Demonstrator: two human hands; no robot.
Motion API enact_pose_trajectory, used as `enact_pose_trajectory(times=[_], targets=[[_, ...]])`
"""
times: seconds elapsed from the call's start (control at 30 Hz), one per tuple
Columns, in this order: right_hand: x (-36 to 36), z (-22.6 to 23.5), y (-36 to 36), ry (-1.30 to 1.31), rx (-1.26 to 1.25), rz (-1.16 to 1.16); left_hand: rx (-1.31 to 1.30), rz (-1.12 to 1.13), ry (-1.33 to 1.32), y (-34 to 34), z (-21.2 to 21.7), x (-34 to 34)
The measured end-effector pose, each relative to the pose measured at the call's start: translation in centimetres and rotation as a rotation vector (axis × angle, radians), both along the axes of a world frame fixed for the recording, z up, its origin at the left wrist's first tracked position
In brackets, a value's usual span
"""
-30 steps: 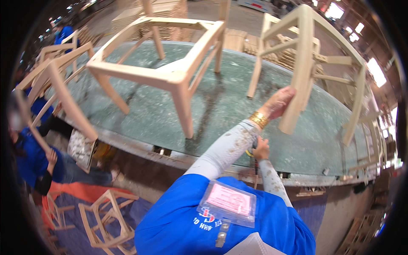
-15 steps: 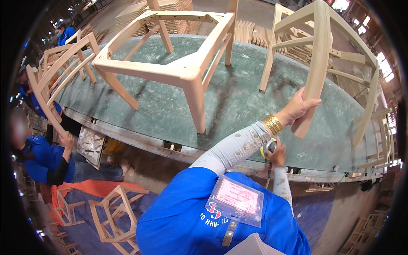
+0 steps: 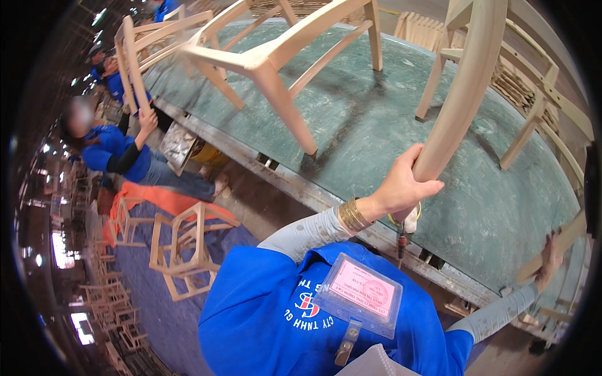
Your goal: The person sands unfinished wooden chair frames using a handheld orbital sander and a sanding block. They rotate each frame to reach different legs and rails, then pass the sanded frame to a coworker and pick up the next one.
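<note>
left hand [image 3: 401,188]: clenched round the curved leg [image 3: 461,94] of an unfinished wooden chair frame [image 3: 539,106], steadying it on the green worktable [image 3: 370,119]
right hand [image 3: 552,254]: palm against a lower wooden rail [image 3: 555,247] at the table's right edge; grip cannot be told (partly hidden at the rim)
tool [image 3: 402,235]: small, hangs just under the left hand
second chair frame [image 3: 282,56]: stands on the table, well apart
co-worker [image 3: 119,153]: blue top, handles another frame [image 3: 135,62] at far left
floor: more frames [image 3: 185,244] on an orange cloth [image 3: 157,200]

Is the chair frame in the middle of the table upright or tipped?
Tipped. The chair frame leans, with one leg foot planted on the green table and its seat rails slanting up; its other feet run out of view.
</note>
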State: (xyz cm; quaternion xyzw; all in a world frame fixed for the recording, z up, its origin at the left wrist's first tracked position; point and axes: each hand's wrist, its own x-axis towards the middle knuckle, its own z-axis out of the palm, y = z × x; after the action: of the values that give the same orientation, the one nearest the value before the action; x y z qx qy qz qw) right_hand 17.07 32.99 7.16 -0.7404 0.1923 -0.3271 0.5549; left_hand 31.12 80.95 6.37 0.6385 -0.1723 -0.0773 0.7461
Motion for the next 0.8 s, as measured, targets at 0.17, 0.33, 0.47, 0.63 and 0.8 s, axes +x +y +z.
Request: enact_pose_trajectory(times=[0.17,0.33,0.47,0.63,0.8], targets=[[-2.2,-2.2,-0.1,0.159,-0.069,-0.23,0.124,0.235,0.024,-1.1,-1.3,-2.5],[-6.1,-4.4,1.1,0.128,-0.125,-0.458,0.128,0.159,0.005,-3.3,-4.2,-5.8],[-8.8,-8.6,-4.9,-0.005,-0.123,-0.48,0.075,0.036,-0.077,-8.8,-7.3,-6.4],[-8.6,-12.0,-10.7,0.095,-0.102,-0.587,0.283,-0.114,-0.124,-15.9,-11.3,-4.3],[-7.6,-16.0,-12.2,0.148,-0.107,-0.632,0.654,-0.245,-0.288,-18.1,-14.2,-2.5]])
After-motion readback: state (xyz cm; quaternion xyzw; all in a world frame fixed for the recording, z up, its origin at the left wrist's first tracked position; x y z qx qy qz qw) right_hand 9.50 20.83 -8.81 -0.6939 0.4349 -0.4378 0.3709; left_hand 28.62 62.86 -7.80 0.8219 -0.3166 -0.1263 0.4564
